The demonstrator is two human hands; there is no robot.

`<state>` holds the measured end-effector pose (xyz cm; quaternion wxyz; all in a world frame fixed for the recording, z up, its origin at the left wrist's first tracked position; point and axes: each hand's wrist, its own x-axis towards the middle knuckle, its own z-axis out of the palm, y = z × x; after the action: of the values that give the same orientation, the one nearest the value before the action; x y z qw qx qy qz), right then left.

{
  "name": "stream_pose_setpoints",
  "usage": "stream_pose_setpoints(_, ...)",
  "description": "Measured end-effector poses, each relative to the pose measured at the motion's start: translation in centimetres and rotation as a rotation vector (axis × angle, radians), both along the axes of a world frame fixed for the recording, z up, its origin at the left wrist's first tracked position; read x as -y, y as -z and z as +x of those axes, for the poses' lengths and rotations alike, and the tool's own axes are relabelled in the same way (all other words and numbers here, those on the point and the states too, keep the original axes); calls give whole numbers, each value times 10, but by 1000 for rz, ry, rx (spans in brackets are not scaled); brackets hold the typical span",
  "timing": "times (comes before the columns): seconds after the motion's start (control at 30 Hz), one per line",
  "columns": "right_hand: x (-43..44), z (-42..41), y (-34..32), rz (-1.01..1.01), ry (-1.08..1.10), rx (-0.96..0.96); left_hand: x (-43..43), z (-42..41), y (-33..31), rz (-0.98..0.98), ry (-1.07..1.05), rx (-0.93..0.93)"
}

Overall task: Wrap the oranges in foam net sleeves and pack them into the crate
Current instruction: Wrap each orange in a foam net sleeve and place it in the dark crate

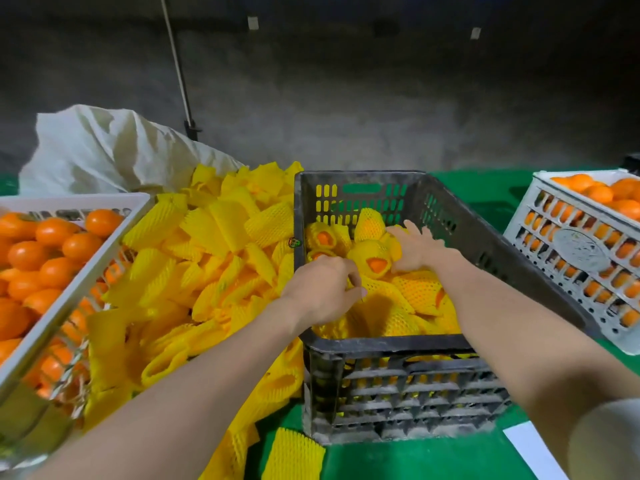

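Note:
A black plastic crate [363,344] stands in the middle, holding several oranges wrapped in yellow foam net sleeves. Both my hands reach into it. My right hand [415,249] lies with straight, spread fingers against a wrapped orange [372,259] whose orange skin shows at the sleeve's opening. My left hand [325,287] hovers over the near left part of the crate with its fingers curled down onto a yellow sleeve; what the fingers hold is hidden. A big heap of empty yellow foam net sleeves [207,258] lies left of the crate.
A white crate [86,268] of bare oranges [52,251] sits at the far left. Another white crate [575,258] of oranges stands at the right. A white sack [104,150] lies behind the sleeves. The table is green [433,459]; a white sheet [533,452] lies at its near right.

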<state>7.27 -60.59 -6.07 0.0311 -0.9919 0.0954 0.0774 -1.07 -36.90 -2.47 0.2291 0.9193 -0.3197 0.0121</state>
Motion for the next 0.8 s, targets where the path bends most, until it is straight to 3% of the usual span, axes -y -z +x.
stream_pose_setpoints(0.1, -19, -9, -15, -66, -86, 68, -7, -2, -4, -286, -4, -84)
stream_pose_setpoints(0.23, -79, -37, -56, 131, -318, 496, -35, -2, -23, -716, -86, -411)
stream_pose_setpoints(0.33, -143, -72, -81, 365, -436, 806, -76, 6, -32, -728, -211, -410)
stream_pose_setpoints(0.4, -190, -99, -90, 535, -531, 877, -109, 10, -33, -727, -279, -378)
stream_pose_setpoints(0.5, -255, -123, -73, 526, -656, 638, -158, 15, -26, -786, -415, -352)
stream_pose_setpoints(0.63, -307, -120, -10, -48, -629, 24, -215, 4, -8, -767, -513, -333)
stream_pose_setpoints(0.73, -303, -101, 25, -406, -480, -227, -243, -7, 4, -759, -510, -322)
stream_pose_setpoints(0.8, -294, -90, 36, -504, -415, -328, -254, -10, 12, -757, -511, -318)
